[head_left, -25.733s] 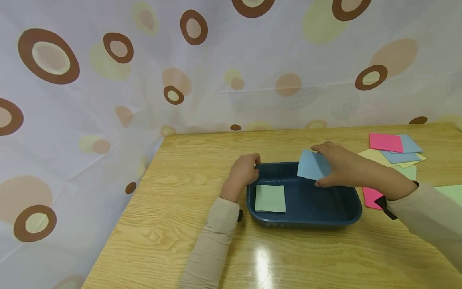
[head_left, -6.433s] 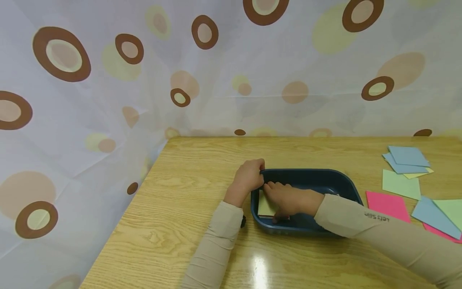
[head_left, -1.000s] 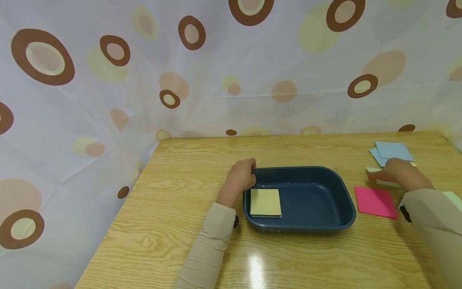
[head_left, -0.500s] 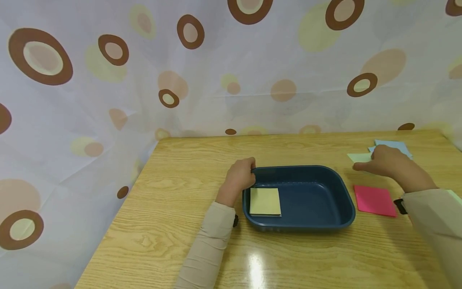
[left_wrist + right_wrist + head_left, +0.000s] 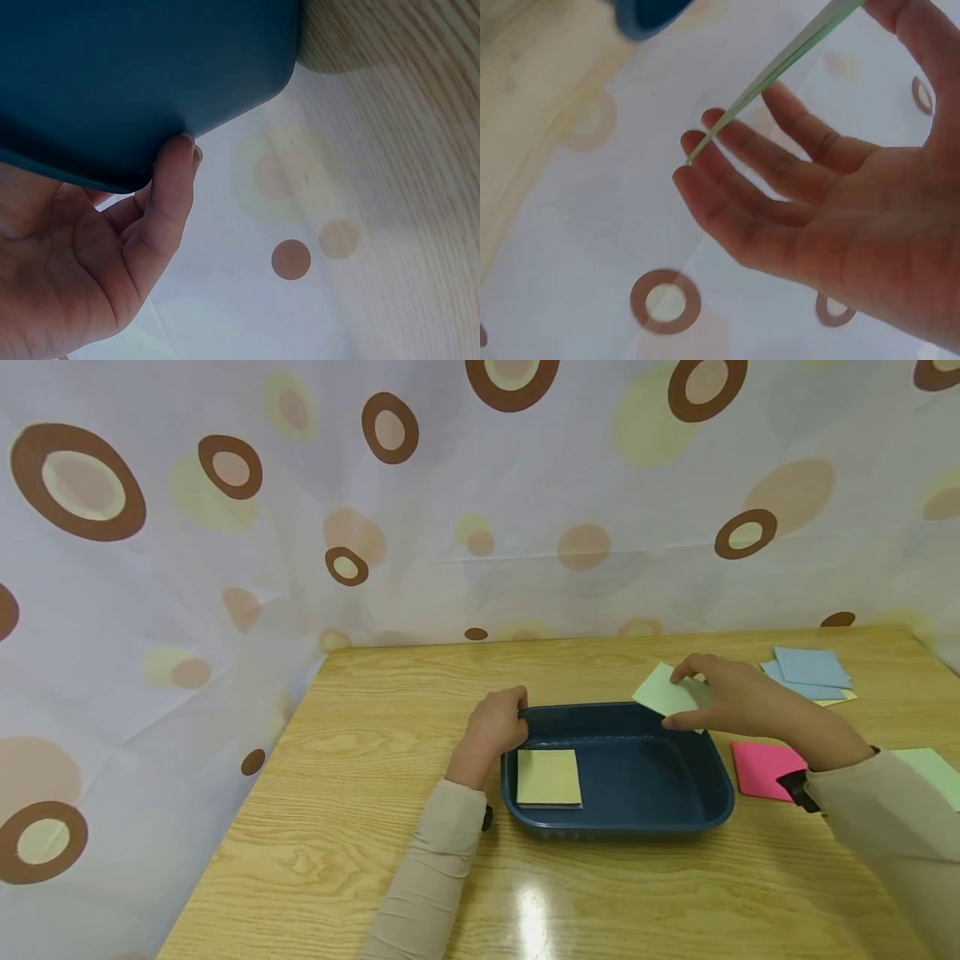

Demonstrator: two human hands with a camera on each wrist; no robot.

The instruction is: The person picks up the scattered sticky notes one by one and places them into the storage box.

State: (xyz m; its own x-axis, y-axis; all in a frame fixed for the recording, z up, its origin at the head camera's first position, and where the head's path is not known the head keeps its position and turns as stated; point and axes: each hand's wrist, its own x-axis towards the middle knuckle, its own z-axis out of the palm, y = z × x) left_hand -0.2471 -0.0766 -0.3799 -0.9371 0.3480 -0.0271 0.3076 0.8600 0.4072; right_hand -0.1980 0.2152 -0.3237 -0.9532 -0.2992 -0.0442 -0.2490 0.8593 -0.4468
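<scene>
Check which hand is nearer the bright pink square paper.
Right. In the head view, the right hand is above-left of the bright pink square paper, pinching pale green square paper; the left hand is farther left, gripping the dark blue plastic tray's left end.

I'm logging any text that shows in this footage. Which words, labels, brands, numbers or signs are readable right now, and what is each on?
None can be read.
The light green sticky note in the right hand and the yellow sticky note in the dark blue tray show no legible writing.
The patterned backdrop shows rounded shapes, no lettering.
</scene>
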